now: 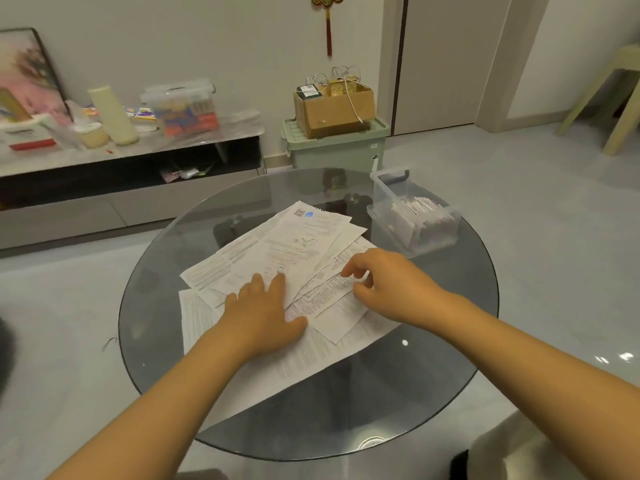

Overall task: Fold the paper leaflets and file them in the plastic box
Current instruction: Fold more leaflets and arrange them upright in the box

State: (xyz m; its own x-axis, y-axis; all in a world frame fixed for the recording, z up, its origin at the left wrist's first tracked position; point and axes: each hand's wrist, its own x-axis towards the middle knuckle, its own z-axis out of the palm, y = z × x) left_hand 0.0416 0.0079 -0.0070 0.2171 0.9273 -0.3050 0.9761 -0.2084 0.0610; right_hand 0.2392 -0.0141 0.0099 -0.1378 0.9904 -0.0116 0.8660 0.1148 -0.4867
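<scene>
A loose pile of printed paper leaflets (294, 244) lies spread over the middle of a round glass table (433, 375). My left hand (263, 313) rests flat on the pile with straight fingers, pressing the sheets down. My right hand (384, 282) hovers over the pile's right side, its thumb and forefinger pinching the edge of a narrow leaflet (329, 289). A clear plastic box (412, 216) stands at the table's far right, with several folded leaflets standing inside it.
Beyond the table a green storage bin (332, 147) carries a cardboard box (334, 109). A low TV cabinet (131, 157) with clutter runs along the left wall. A pale stool (609, 95) stands at the far right.
</scene>
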